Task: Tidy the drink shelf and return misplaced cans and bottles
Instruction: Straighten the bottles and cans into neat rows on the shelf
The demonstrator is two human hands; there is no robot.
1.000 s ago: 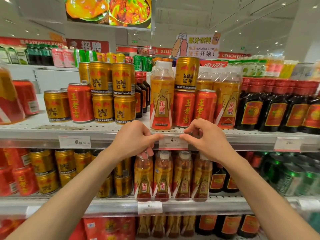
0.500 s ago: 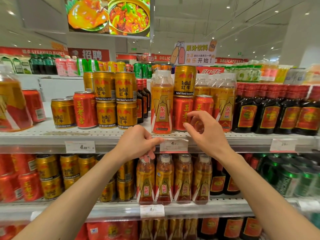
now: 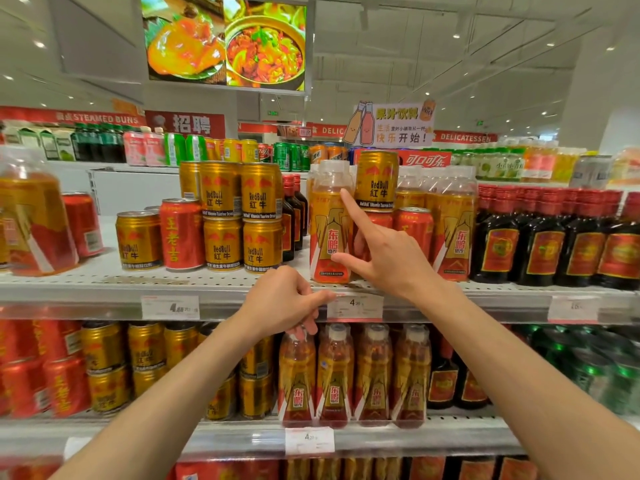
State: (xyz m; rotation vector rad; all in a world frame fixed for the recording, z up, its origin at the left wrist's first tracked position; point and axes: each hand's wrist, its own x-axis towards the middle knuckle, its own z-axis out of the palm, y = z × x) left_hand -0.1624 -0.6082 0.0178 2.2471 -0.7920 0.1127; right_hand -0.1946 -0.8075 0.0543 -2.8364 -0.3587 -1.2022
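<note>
A gold can (image 3: 376, 180) sits upright on top of a red can (image 3: 412, 230), among orange bottles (image 3: 330, 226) on the upper shelf (image 3: 207, 287). It lies just above and beyond the right hand (image 3: 388, 252), the nearer one, whose fingers are spread and hold nothing. The left hand (image 3: 282, 301) pinches the price tag (image 3: 355, 306) lower down.

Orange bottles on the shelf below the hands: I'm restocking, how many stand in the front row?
4 orange bottles side by side: first below the left hand, second, third, fourth beside the dark bottles. More may hide behind them.
</note>
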